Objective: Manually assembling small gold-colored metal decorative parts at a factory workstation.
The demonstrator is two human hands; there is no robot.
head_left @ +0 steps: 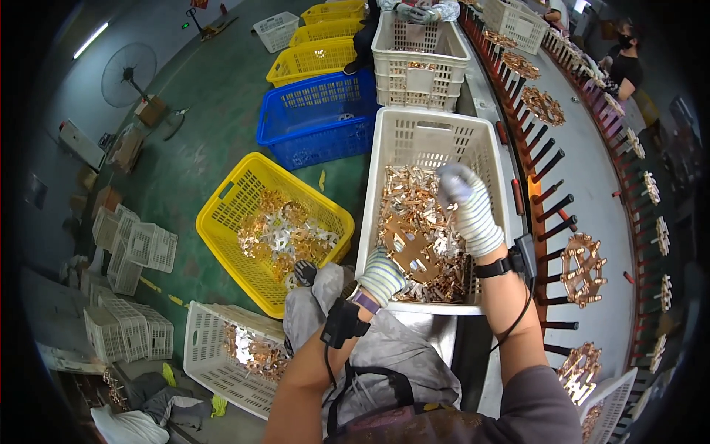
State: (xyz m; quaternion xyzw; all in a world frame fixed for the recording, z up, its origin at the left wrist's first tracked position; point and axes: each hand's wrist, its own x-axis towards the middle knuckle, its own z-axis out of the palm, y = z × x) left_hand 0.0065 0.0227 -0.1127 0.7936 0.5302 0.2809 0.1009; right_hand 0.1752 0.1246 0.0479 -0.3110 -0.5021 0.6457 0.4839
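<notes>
My left hand, in a white striped glove, grips a flat copper-coloured metal plate with square cut-outs by its near left edge. The plate tilts over the pale plastic crate in front of me. Small shiny copper-coloured metal pieces lie heaped in that crate, beneath the plate. Above the crate's right half, my right hand, gloved the same way, is raised apart from the plate. Its fingers look bent, but motion smears them, and whether they hold anything is hidden.
A yellow basket of metal pieces stands left, with a blue basket beyond. Another pale crate sits lower left. Stacked crates rise ahead, near a co-worker's gloved hands. Black-handled rods and copper-coloured frames line the right.
</notes>
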